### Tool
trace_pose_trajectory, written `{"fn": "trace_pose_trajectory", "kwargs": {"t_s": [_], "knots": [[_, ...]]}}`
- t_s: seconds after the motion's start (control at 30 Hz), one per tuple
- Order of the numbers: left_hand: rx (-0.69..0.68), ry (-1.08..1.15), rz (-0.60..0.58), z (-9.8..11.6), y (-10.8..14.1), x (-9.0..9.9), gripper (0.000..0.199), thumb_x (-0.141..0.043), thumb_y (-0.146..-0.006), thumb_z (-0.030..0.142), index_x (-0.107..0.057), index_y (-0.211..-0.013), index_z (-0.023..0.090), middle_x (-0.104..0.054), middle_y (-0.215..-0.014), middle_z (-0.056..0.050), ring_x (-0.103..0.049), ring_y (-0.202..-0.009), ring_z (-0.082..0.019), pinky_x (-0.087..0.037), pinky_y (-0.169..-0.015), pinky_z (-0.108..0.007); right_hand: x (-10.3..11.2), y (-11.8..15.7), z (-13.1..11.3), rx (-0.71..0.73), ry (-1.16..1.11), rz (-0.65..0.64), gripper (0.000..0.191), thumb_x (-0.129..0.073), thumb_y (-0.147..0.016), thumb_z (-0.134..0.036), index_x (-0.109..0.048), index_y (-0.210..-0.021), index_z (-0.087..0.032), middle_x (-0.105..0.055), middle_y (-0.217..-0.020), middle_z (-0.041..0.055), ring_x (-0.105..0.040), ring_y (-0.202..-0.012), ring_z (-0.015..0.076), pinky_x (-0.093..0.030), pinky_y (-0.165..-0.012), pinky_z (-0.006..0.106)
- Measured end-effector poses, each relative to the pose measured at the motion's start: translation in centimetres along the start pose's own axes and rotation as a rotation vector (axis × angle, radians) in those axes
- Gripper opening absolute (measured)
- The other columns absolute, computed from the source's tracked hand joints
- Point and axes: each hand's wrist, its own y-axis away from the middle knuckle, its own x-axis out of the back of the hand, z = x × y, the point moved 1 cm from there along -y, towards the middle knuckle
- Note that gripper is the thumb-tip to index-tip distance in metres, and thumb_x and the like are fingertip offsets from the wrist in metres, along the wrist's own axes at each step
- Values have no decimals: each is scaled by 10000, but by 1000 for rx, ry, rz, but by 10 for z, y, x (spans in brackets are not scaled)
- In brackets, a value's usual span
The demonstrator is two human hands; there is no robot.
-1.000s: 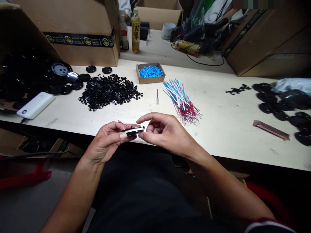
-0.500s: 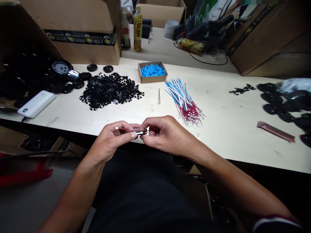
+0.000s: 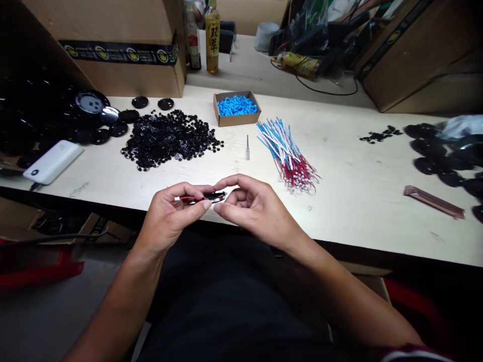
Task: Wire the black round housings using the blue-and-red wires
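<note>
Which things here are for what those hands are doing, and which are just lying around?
Part of the job:
left hand holding a black part with a red wire
right hand
bundle of wires, probably

Just lying about:
drink bottle
white power bank
cardboard box

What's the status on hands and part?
Left hand pinching small black part, red wire attached. Right hand at its far end. Wire bundle beyond, apart.
</note>
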Motion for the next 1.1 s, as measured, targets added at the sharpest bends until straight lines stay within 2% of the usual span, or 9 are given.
{"fn": "trace_pose_trajectory", "kwargs": {"t_s": [0.2, 0.4, 0.77, 0.93, 1.1], "knots": [[-69, -26, -6, 2, 0, -3, 174, -911, -821, 239, -745, -823, 186, -843, -1167, -114, -786, -1078, -274, -585, -946, -376, -7, -1, 9, -31, -174, -8, 311, -781, -852, -294, -706, -1129, -174, -567, -638, -75, -486, -517, 93, -406, -440, 190], [-82, -56, 8, 2, 4, -2, 172, -901, -823, 241, -739, -834, 185, -838, -1181, -115, -792, -1056, -262, -615, -895, -353, -12, -1, 16, -54, -212, 3, 309, -798, -851, -339, -714, -1091, -165, -591, -621, -72, -475, -458, 77, -406, -418, 187], [-72, -98, 18, 5, 8, -5, 190, -907, -822, 268, -736, -819, 186, -838, -1178, -105, -786, -1086, -265, -619, -911, -333, -11, 0, 16, -75, -266, 16, 264, -775, -821, -303, -737, -1040, -159, -671, -726, -32, -508, -466, 66, -449, -447, 193], [-36, -87, 17, 3, 8, -2, 222, -920, -802, 301, -730, -810, 187, -837, -1182, -117, -790, -1043, -281, -617, -884, -359, -6, 0, 15, -75, -262, -39, 259, -779, -839, -296, -761, -1056, -156, -715, -762, -8, -544, -488, 71, -444, -478, 198], [-18, -43, 10, -1, 7, 2, 216, -932, -783, 278, -738, -815, 189, -841, -1172, -113, -781, -1063, -279, -593, -930, -372, -1, 0, 14, -81, -260, -81, 292, -751, -892, -298, -793, -1134, -141, -746, -810, 20, -570, -505, 75, -455, -501, 204]]}}
